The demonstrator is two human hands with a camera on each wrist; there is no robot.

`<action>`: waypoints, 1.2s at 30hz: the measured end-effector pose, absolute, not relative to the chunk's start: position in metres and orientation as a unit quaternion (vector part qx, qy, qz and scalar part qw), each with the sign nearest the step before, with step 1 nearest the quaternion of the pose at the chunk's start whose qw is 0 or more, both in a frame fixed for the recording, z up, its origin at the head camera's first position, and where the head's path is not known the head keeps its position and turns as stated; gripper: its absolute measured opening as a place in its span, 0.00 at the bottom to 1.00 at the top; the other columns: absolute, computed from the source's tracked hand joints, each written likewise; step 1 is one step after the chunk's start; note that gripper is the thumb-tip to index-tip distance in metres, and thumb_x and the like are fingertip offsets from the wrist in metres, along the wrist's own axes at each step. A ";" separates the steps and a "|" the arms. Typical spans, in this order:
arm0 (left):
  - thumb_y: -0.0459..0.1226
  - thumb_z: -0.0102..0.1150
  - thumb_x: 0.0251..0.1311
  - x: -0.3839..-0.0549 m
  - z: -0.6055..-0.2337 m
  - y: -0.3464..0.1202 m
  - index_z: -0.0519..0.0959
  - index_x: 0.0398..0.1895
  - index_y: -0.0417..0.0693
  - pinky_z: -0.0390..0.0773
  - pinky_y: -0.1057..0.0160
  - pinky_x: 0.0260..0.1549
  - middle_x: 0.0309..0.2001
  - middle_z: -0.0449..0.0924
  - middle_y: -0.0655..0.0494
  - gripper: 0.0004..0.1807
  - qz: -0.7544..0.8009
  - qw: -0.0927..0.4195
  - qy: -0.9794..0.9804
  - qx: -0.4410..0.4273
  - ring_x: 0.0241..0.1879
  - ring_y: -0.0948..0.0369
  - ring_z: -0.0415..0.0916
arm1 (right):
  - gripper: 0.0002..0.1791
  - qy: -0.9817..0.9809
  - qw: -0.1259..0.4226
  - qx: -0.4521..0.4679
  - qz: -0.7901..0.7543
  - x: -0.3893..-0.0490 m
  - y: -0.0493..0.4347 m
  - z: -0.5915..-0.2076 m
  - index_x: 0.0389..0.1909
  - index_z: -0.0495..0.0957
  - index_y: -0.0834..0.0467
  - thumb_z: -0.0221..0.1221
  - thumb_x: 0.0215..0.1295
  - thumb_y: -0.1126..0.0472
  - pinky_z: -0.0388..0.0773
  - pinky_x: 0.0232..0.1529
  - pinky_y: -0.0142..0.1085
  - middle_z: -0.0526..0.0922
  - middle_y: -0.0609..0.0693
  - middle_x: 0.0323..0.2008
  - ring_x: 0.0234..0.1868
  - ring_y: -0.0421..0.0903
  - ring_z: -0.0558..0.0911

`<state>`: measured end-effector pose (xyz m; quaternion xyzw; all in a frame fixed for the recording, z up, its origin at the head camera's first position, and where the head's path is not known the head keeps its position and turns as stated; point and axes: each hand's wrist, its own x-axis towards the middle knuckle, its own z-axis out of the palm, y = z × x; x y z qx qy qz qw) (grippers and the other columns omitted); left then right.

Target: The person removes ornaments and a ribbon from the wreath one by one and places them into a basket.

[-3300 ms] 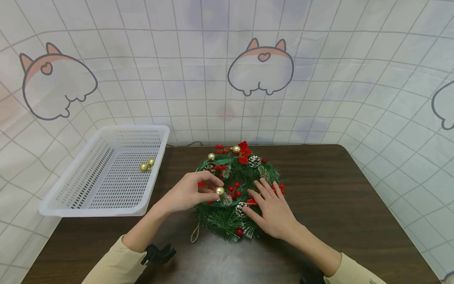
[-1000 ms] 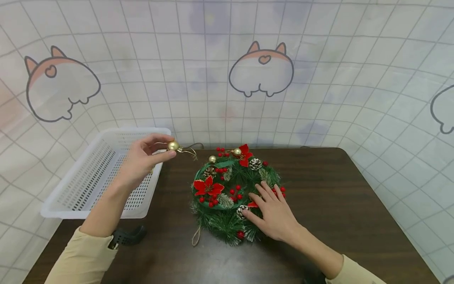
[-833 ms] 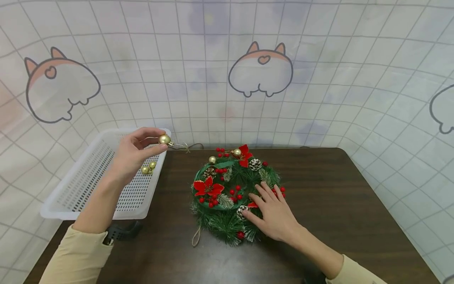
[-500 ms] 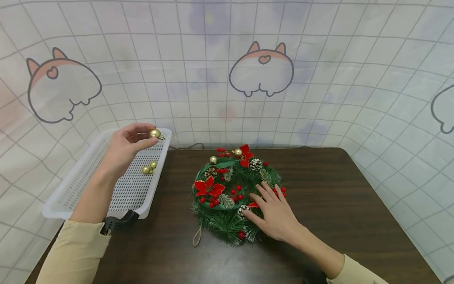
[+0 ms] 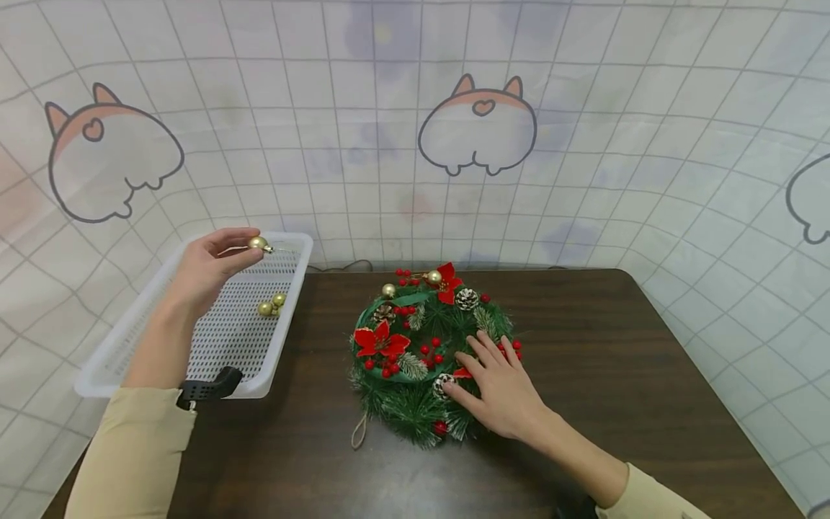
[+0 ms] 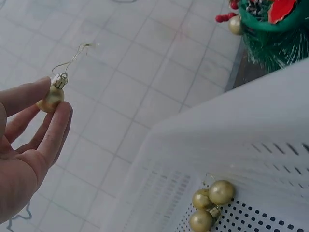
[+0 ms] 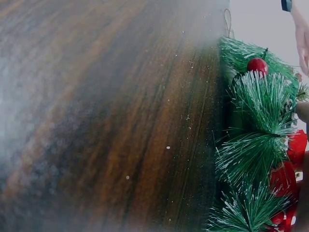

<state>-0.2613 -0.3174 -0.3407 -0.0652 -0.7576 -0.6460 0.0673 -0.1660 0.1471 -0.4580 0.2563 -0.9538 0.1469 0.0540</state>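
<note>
A small gold bauble (image 6: 52,100) with a metal cap and a string loop is pinched between the thumb and fingers of my left hand (image 5: 202,268). That hand is raised over the white perforated basket (image 5: 284,353) on the left. Inside the basket lie a few more gold baubles (image 6: 221,192), grouped together. My right hand (image 5: 502,389) rests, fingers spread, on the right front of a green wreath (image 5: 415,407). The wreath carries red poinsettias (image 5: 381,340), red berries, frosted pinecones (image 5: 466,299) and gold baubles (image 5: 388,290) near its back left.
The dark wooden table (image 5: 583,324) bears both basket and wreath. A twine loop (image 5: 359,432) sticks out at the wreath's front left. Behind the table hangs a white gridded curtain (image 5: 363,144) with cartoon prints. A dark cord (image 5: 344,267) shows along the back edge.
My left hand has lifted the gold bauble away from the wreath and carried it leftward to above the basket. The right hand has stayed on the wreath.
</note>
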 end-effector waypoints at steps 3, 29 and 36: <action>0.34 0.69 0.67 -0.267 -0.345 -0.325 0.79 0.60 0.44 0.76 0.74 0.49 0.49 0.81 0.63 0.20 -0.631 0.063 -0.771 -0.049 0.48 0.66 0.78 | 0.40 -0.954 0.053 0.257 0.146 -0.167 0.147 -0.457 0.69 0.75 0.58 0.48 0.74 0.30 0.38 0.76 0.62 0.65 0.62 0.75 0.79 0.59 0.53; 0.36 0.63 0.72 -0.303 -0.381 -0.347 0.69 0.69 0.31 0.75 0.70 0.53 0.54 0.77 0.59 0.28 -0.535 -0.023 -0.844 -0.019 0.49 0.69 0.74 | 0.40 -0.953 0.053 0.260 0.148 -0.167 0.146 -0.459 0.69 0.76 0.58 0.48 0.74 0.30 0.39 0.75 0.63 0.65 0.62 0.74 0.79 0.59 0.54; 0.35 0.63 0.72 -0.307 -0.386 -0.344 0.70 0.69 0.32 0.76 0.57 0.59 0.61 0.74 0.43 0.27 -0.515 -0.042 -0.856 -0.013 0.52 0.63 0.75 | 0.40 -0.952 0.058 0.261 0.150 -0.167 0.147 -0.458 0.69 0.76 0.58 0.49 0.74 0.30 0.40 0.75 0.63 0.65 0.62 0.74 0.79 0.60 0.54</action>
